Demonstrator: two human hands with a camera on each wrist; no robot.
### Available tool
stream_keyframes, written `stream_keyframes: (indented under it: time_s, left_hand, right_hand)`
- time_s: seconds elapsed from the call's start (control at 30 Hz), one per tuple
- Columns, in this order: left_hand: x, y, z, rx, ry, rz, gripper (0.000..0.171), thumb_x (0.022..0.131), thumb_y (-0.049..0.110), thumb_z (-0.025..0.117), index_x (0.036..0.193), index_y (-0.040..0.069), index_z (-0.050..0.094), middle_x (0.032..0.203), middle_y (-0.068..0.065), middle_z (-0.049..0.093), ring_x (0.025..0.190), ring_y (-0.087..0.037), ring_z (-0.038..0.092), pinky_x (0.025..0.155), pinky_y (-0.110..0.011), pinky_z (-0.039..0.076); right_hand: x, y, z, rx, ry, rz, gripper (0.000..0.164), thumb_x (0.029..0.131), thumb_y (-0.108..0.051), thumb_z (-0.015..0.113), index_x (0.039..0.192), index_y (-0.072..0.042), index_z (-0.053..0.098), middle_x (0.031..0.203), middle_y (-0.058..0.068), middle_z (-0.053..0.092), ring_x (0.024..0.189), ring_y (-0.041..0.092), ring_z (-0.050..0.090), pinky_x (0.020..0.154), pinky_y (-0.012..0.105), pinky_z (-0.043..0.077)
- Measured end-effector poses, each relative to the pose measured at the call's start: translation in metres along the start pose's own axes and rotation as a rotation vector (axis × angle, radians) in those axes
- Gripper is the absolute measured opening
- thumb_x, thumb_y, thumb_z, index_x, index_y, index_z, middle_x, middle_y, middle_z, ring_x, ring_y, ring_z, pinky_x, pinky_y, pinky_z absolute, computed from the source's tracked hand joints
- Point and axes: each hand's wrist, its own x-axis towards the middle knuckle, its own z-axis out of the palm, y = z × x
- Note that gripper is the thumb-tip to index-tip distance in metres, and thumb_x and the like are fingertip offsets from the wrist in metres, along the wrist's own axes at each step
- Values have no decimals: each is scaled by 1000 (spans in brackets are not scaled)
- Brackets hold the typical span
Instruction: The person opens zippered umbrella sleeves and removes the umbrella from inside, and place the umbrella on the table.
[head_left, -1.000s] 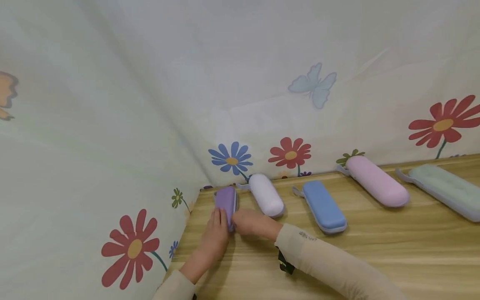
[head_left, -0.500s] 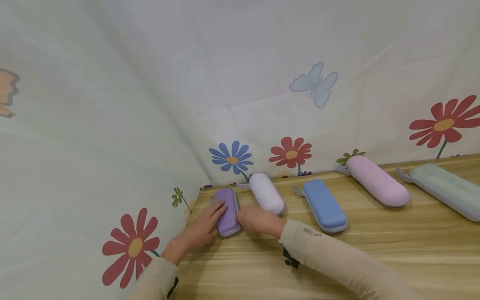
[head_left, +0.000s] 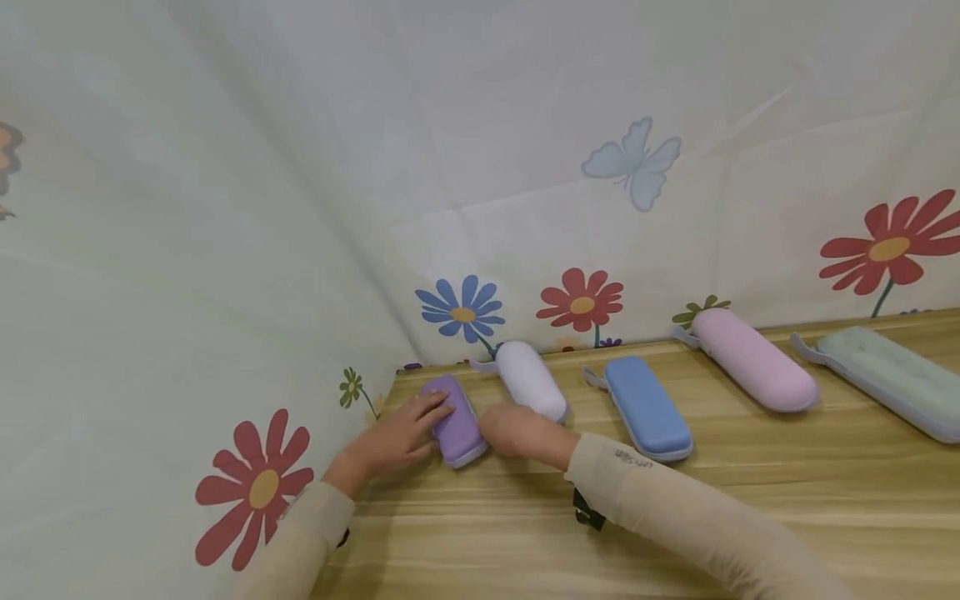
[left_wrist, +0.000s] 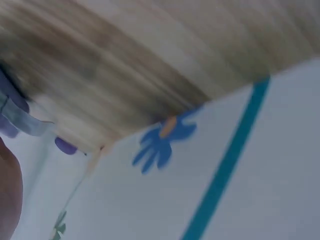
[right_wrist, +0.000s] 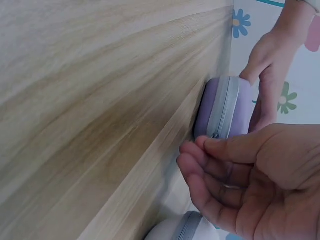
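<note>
A purple zippered glasses case (head_left: pixel 463 435) lies on the wooden table near its left corner. My left hand (head_left: pixel 397 435) holds it from the left, fingers across its top and thumb low along its side. In the left wrist view only the end of the case (left_wrist: pixel 9 90), its grey strap (left_wrist: pixel 31 123) and a bit of my hand show. Against the right side of the case is my right hand (head_left: pixel 517 432). Thumb and index finger pinch the small zipper pull (right_wrist: pixel 216 135), mostly hidden by the fingertips; the zipper looks closed along the visible edge.
Right of the purple case lie a white case (head_left: pixel 531 383), a blue one (head_left: pixel 648 408), a pink one (head_left: pixel 753 362) and a pale green one (head_left: pixel 892 379), all strapped. A flower-printed sheet (head_left: pixel 480 167) borders the table at the back and left.
My left hand has shifted from the near end of the purple case to its left side. The case has turned, its far end swinging left. My right hand has moved slightly right.
</note>
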Motion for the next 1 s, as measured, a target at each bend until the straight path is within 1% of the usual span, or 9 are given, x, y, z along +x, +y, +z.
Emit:
stream_keyframes:
  time_s: [0.13, 0.23, 0.3, 0.43, 0.5, 0.67, 0.77, 0.9, 1.0]
  left_hand:
    - [5, 7, 4, 43, 44, -106, 65, 100, 43, 63, 154, 12, 44, 151, -15, 44, 140, -34, 44, 113, -47, 39]
    - [9, 12, 5, 42, 22, -197, 69, 100, 52, 58, 155, 14, 42, 147, -13, 44, 138, -31, 45, 111, -46, 41]
    - [12, 16, 3, -9, 5, -242, 69, 100, 53, 56, 155, 14, 41, 149, -14, 42, 139, -33, 43, 110, -48, 41]
    - [21, 19, 0, -124, -8, -325, 62, 106, 45, 49, 157, 12, 39, 158, -21, 34, 145, -41, 35, 113, -55, 36]
    - [27, 20, -1, -142, -2, -354, 59, 108, 43, 45, 156, 9, 39, 160, -23, 32, 146, -44, 32, 114, -58, 33]
    - [34, 24, 4, -39, -30, -410, 62, 110, 48, 31, 158, 10, 37, 161, -22, 31, 148, -43, 30, 117, -56, 30]
    - [34, 28, 6, -14, -30, -446, 59, 110, 45, 31, 159, 11, 36, 162, -21, 30, 148, -42, 30, 118, -54, 29]
    - [37, 34, 6, -15, -9, -478, 55, 111, 34, 33, 158, 6, 36, 162, -23, 29, 148, -44, 29, 119, -54, 27]
    - [42, 38, 6, 19, 10, -499, 52, 110, 27, 33, 155, 2, 39, 160, -25, 33, 146, -45, 32, 118, -54, 28]
  right_hand:
    - [-5, 4, -2, 103, -34, 70, 2, 93, -11, 69, 94, -10, 70, 94, 4, 68, 78, 15, 61, 68, 34, 56]
    - [-8, 3, -1, 172, -35, 84, 3, 94, -9, 67, 91, -10, 68, 90, 4, 66, 75, 14, 57, 67, 33, 55]
    - [-10, 0, 0, 205, -35, 83, 7, 95, -8, 65, 89, -10, 66, 86, 4, 63, 73, 14, 55, 66, 32, 54]
    - [-15, -7, 2, 212, -7, 54, 12, 94, -9, 65, 83, -11, 63, 80, 2, 60, 69, 13, 52, 66, 30, 52]
    - [-17, -12, 2, 207, 18, 30, 12, 93, -10, 67, 82, -12, 63, 80, 1, 60, 68, 13, 52, 66, 30, 52]
    - [-20, -22, 3, 187, 73, 17, 10, 92, -15, 68, 83, -13, 63, 83, 2, 62, 71, 15, 57, 67, 33, 54]
    - [-20, -25, 3, 168, 84, 38, 9, 93, -16, 67, 86, -13, 63, 86, 4, 64, 74, 16, 60, 69, 33, 55]
    - [-18, -31, 4, 202, 85, 69, 8, 94, -17, 67, 92, -9, 65, 90, 8, 66, 79, 20, 63, 69, 36, 56]
    - [-14, -36, 5, 233, 85, 91, 9, 95, -16, 66, 96, -7, 66, 94, 9, 67, 85, 23, 66, 69, 38, 57]
